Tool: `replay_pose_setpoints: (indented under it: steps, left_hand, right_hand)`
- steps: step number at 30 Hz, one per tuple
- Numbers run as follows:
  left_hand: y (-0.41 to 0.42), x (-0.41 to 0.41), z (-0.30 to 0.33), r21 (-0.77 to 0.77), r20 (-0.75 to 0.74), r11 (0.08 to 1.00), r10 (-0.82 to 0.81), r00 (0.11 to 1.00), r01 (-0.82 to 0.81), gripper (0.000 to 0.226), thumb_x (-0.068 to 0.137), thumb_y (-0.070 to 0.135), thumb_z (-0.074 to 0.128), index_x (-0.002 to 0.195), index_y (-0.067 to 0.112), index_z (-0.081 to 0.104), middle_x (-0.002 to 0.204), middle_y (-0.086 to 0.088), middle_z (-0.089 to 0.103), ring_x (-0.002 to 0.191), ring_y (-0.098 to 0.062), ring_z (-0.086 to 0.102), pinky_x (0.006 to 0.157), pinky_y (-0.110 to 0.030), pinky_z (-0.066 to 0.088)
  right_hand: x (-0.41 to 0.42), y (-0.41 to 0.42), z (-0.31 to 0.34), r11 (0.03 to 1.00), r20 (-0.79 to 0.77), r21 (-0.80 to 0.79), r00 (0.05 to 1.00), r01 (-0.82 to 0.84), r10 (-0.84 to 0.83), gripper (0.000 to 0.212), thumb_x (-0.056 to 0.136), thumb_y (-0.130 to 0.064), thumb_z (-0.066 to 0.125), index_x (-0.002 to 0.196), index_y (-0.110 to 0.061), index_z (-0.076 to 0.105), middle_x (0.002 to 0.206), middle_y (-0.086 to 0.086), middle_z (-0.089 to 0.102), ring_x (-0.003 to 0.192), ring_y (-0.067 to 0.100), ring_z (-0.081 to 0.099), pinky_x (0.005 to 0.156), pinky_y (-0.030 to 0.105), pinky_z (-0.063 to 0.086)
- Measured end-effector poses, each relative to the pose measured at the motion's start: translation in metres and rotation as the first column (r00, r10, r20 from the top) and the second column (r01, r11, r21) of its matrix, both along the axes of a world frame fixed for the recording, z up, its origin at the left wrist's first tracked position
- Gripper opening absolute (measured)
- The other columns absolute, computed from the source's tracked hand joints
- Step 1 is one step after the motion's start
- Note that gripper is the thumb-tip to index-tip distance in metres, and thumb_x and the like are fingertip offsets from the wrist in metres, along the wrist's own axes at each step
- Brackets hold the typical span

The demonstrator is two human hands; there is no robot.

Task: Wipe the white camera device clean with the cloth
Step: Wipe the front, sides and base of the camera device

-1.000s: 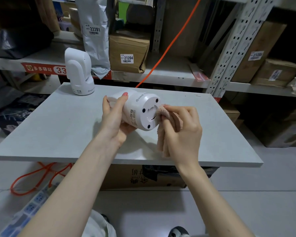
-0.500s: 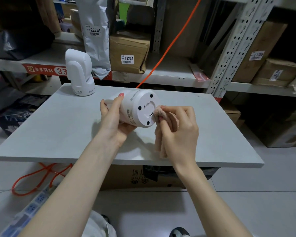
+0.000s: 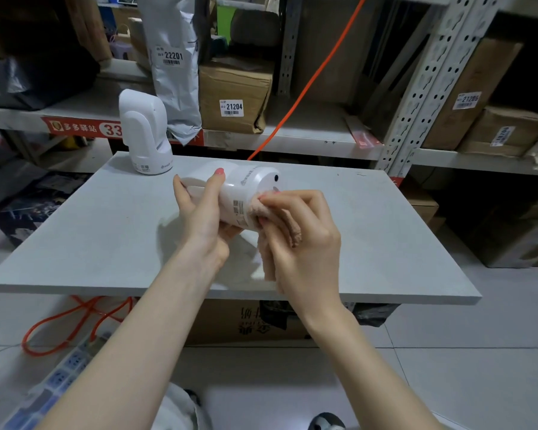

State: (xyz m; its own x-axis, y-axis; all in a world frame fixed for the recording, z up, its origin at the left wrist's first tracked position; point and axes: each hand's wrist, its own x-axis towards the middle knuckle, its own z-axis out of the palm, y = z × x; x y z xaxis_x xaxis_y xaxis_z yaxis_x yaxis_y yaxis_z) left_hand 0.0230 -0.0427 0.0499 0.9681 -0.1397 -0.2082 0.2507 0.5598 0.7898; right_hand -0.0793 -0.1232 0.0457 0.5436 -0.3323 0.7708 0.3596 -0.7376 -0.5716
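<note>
My left hand grips a white camera device above the grey table, holding it on its side with its round base turned to the right. My right hand holds a pinkish cloth bunched in its fingers and presses it against the lower edge of the device's base. Part of the base is hidden behind the cloth and my fingers. A second white camera device stands upright at the table's back left corner.
Metal shelving behind the table carries labelled cardboard boxes and a grey mailer bag. An orange cable runs diagonally behind the table. More orange cable and a power strip lie on the floor at lower left.
My left hand has turned the device so its base faces more to the right. My right hand with the cloth has slid from the base's flat face down to its lower rim.
</note>
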Motion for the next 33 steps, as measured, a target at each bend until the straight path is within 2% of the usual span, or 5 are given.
replay_pose_setpoints:
  steps: [5,16,21,29,33]
  left_hand:
    - [0.008,0.005,0.001,0.016,-0.009,0.998,0.061,0.998,-0.061,0.075,0.090,0.027,0.063,0.149,0.030,0.018,0.104,-0.007,0.061,0.072,-0.018,0.060,0.046,-0.029,0.053]
    - [0.001,0.005,-0.005,0.297,0.366,0.917,0.147,0.919,-0.265,0.117,0.070,0.040,0.080,0.150,0.040,-0.005,0.161,0.009,0.015,0.144,-0.019,0.025,0.114,-0.045,0.031]
    - [-0.007,0.000,-0.009,0.462,0.547,0.786,0.112,0.830,-0.411,0.113,0.077,0.018,0.079,0.154,0.022,-0.003,0.154,-0.003,0.021,0.127,0.001,0.021,0.077,0.011,0.015]
    - [-0.018,-0.011,-0.009,0.550,0.614,0.723,-0.008,0.790,-0.419,0.121,0.074,0.023,0.082,0.153,0.019,-0.009,0.149,0.004,0.019,0.131,-0.006,0.022,0.080,0.013,0.012]
    - [-0.018,-0.015,-0.006,0.619,0.473,0.758,-0.151,0.868,-0.206,0.094,0.090,0.046,0.058,0.152,0.029,-0.010,0.149,-0.004,0.041,0.127,-0.015,0.047,0.089,-0.011,0.039]
  right_hand:
    - [0.000,-0.017,-0.017,0.962,-0.095,-0.269,0.995,-0.048,0.023,0.010,0.086,-0.021,0.066,0.088,-0.016,0.074,0.097,0.000,0.065,0.090,0.022,0.063,0.062,0.039,0.055]
    - [-0.007,-0.031,-0.023,0.826,-0.596,-0.494,0.797,-0.271,-0.095,0.031,0.077,-0.009,0.067,0.103,-0.026,0.071,0.104,-0.010,0.069,0.106,0.019,0.052,0.074,0.034,0.043]
    - [-0.008,-0.042,-0.004,0.968,-0.628,-0.088,0.767,-0.235,0.129,0.042,0.080,-0.029,0.075,0.119,-0.034,0.061,0.116,-0.015,0.061,0.118,0.006,0.044,0.096,0.019,0.037]
    - [0.015,-0.030,0.008,0.925,-0.467,0.362,0.837,-0.111,0.284,0.041,0.098,-0.034,0.049,0.138,-0.027,0.046,0.136,-0.007,0.054,0.125,0.003,0.047,0.098,0.017,0.042]
    - [0.029,-0.024,0.009,0.854,-0.395,0.501,0.839,-0.144,0.373,0.055,0.096,-0.045,0.046,0.146,-0.029,0.031,0.149,-0.009,0.039,0.133,0.005,0.040,0.097,0.014,0.037]
